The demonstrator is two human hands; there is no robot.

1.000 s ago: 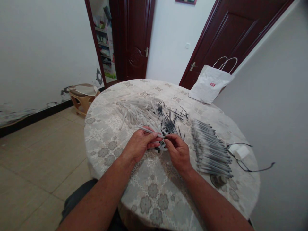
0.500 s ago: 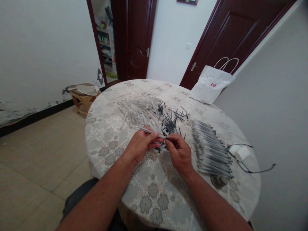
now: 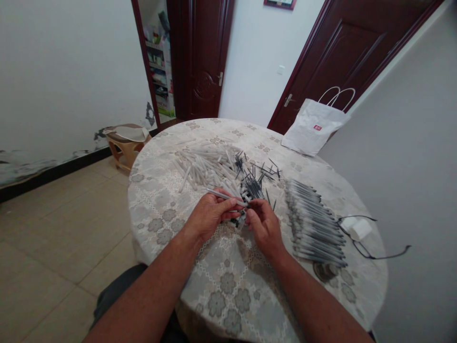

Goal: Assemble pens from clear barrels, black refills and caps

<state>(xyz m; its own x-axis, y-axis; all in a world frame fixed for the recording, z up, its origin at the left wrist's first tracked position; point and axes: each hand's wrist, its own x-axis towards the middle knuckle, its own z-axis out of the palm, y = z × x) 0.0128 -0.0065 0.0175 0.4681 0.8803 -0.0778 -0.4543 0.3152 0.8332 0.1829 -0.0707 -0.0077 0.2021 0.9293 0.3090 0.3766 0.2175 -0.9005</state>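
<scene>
A pale pen barrel (image 3: 225, 195) lies slanted across my left hand (image 3: 210, 212), its thumb and fingers closed around it. At the barrel's right end, the fingers of my right hand (image 3: 264, 224) are pinched together on a small dark piece that I cannot make out. Just beyond my hands is a loose pile of white pen barrels (image 3: 205, 166). Thin dark refills (image 3: 253, 185) lie in a heap right of that pile, with several more scattered behind. Small black and white parts (image 3: 235, 222) show partly beneath my hands.
A stacked row of pens (image 3: 316, 224) lies to the right on the round cloth-covered table (image 3: 228, 305). Beside it are eyeglasses (image 3: 364, 250), a small white block (image 3: 360, 229) and a round dark object (image 3: 324, 270). A white paper bag (image 3: 312, 126) stands at the far right edge.
The right fingers have shifted slightly at the end of the pen barrel. My left hand keeps its hold, and the piles look the same.
</scene>
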